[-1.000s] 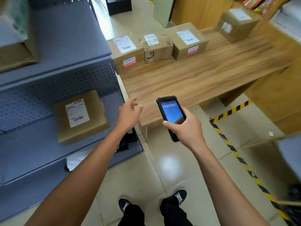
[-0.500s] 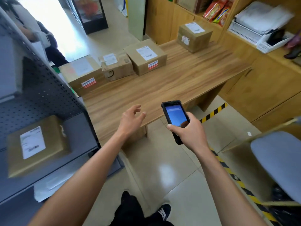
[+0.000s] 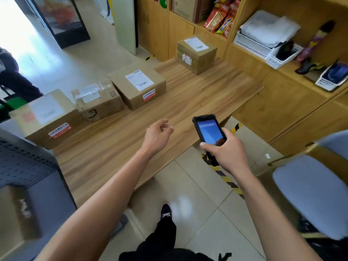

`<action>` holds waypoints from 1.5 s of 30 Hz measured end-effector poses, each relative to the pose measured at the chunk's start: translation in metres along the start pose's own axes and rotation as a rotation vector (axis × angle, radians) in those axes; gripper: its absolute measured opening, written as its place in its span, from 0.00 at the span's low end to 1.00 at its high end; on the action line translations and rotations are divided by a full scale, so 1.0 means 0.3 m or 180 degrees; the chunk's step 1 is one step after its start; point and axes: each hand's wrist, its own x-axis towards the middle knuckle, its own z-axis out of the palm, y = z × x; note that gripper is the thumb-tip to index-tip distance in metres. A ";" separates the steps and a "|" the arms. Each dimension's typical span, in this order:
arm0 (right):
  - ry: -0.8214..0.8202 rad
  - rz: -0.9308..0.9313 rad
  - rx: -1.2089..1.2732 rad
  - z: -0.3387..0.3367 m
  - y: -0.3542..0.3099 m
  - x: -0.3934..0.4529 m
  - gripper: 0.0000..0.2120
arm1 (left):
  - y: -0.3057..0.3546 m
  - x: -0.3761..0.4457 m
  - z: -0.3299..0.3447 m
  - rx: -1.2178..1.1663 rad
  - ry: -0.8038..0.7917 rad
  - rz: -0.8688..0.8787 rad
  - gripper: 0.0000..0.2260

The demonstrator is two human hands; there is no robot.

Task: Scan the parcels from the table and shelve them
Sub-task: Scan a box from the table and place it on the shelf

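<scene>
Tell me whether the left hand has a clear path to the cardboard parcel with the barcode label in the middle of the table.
Probably yes: the left hand is free, and only bare wooden table lies between it and the barcode-labelled cardboard parcel.

pale tiled floor (image 3: 205, 187), wooden cabinets (image 3: 282, 102), bright doorway (image 3: 20, 34).

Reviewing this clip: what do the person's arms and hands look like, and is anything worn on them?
Both forearms are bare up to the frame edge, with no sleeves in view. The left hand and right hand carry no gloves, and no watch, ring or wristband shows. Lower down, dark trousers and a dark shoe with white marking.
</scene>
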 end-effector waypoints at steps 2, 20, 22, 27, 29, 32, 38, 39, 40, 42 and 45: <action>0.0086 0.0013 -0.0006 -0.022 -0.012 0.062 0.18 | 0.036 0.074 0.027 -0.0023 -0.0105 0.0024 0.22; 0.0578 0.0346 0.0263 -0.368 0.177 0.597 0.18 | 0.413 0.565 0.450 0.0717 -0.0718 0.0530 0.24; 0.0541 0.0303 0.0323 -0.432 0.205 0.674 0.18 | 0.477 0.616 0.505 0.0732 -0.0706 0.0488 0.24; 0.0417 0.0167 0.0341 -0.593 0.257 0.872 0.18 | 0.602 0.738 0.608 0.0538 -0.0548 0.0226 0.23; 0.0400 0.0102 0.0300 -0.649 0.274 0.946 0.18 | 0.627 0.773 0.638 0.0399 -0.0432 0.0116 0.22; 0.0318 0.0038 0.0297 -0.694 0.299 1.035 0.19 | 0.652 0.826 0.675 0.0338 -0.0304 0.0046 0.22; 0.0202 -0.0002 0.0330 -0.720 0.330 1.228 0.20 | 0.679 0.968 0.718 0.0092 -0.0062 -0.0103 0.22; 0.0185 -0.0005 0.0324 -0.717 0.333 1.265 0.20 | 0.677 1.001 0.723 0.0039 -0.0002 -0.0126 0.23; 0.0161 -0.0005 0.0317 -0.712 0.335 1.300 0.20 | 0.673 1.036 0.726 -0.0017 0.0055 -0.0170 0.23; 0.0100 -0.0025 0.0306 -0.692 0.331 1.379 0.19 | 0.660 1.119 0.728 -0.0117 0.0162 -0.0299 0.25; 0.0055 -0.0057 0.0288 -0.660 0.329 1.512 0.17 | 0.645 1.251 0.737 -0.0269 0.0257 -0.0465 0.26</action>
